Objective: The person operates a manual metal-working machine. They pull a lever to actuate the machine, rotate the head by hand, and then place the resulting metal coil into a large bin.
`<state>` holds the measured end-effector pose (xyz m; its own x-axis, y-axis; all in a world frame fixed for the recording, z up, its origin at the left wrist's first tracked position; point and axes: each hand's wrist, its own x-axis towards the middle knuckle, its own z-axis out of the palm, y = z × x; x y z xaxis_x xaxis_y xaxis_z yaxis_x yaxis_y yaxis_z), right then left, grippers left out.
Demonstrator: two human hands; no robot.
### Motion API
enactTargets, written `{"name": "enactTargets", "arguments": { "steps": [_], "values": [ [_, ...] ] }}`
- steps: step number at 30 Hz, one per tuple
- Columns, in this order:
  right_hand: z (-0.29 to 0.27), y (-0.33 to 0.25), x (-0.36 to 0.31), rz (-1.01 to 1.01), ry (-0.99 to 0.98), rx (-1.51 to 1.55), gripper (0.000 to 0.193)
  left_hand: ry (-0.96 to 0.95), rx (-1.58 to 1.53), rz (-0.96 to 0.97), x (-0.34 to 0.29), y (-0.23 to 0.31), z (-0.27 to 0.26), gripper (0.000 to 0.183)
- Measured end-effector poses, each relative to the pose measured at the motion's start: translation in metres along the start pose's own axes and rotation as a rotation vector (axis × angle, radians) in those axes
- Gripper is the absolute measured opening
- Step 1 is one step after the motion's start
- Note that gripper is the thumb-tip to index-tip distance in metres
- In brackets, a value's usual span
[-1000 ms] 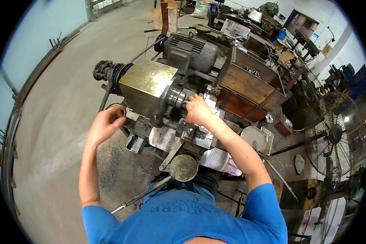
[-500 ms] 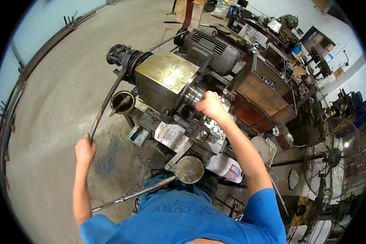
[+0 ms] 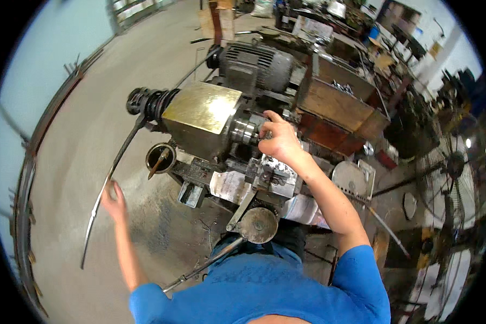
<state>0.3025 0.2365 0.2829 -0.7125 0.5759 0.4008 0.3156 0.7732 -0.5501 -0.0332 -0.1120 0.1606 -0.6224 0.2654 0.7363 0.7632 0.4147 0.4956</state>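
My left hand (image 3: 114,202) has its fingers apart beside a long metal lever (image 3: 121,153); whether it touches the lever is hard to tell. The lever slants down from the black pulley-like end (image 3: 148,103) of a small lathe (image 3: 200,135). My right hand (image 3: 279,139) is at the bright metal chuck (image 3: 244,130), one finger raised and the thumb apart from the curled fingers. Anything small between those fingertips is hidden. A brass-coloured plate (image 3: 202,106) covers the headstock. Below my right hand lies the dirty lathe carriage (image 3: 272,175).
An electric motor (image 3: 259,65) stands behind the lathe, with a wooden box (image 3: 340,105) holding metal pieces to its right. A round pot (image 3: 161,157) with a brush sits left of the lathe bed. A round disc (image 3: 259,225) is near my waist. A fan (image 3: 454,164) stands at right.
My left hand has loosened from the lever, and its lower end now shows past the hand. My right hand has gone from a fist to parted fingers at the chuck. The view has shifted.
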Motion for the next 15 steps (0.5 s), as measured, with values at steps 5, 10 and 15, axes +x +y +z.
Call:
{"name": "enactTargets", "arguments": {
  "steps": [5, 10, 15],
  "values": [
    [-0.063, 0.011, -0.063, -0.029, 0.145, 0.056, 0.021, -1.115, 0.096, -0.569, -0.128, -0.014, 0.117, 0.049],
    [-0.136, 0.067, -0.158, 0.248, 0.148, -0.183, 0.022, -1.168, 0.499, 0.292, -0.119, 0.002, 0.148, 0.021],
    [-0.193, 0.149, -0.27, 0.815, 0.15, -0.354, 0.031, -1.205, 0.564, 0.375, -0.111, -0.012, 0.161, 0.018]
  ]
}}
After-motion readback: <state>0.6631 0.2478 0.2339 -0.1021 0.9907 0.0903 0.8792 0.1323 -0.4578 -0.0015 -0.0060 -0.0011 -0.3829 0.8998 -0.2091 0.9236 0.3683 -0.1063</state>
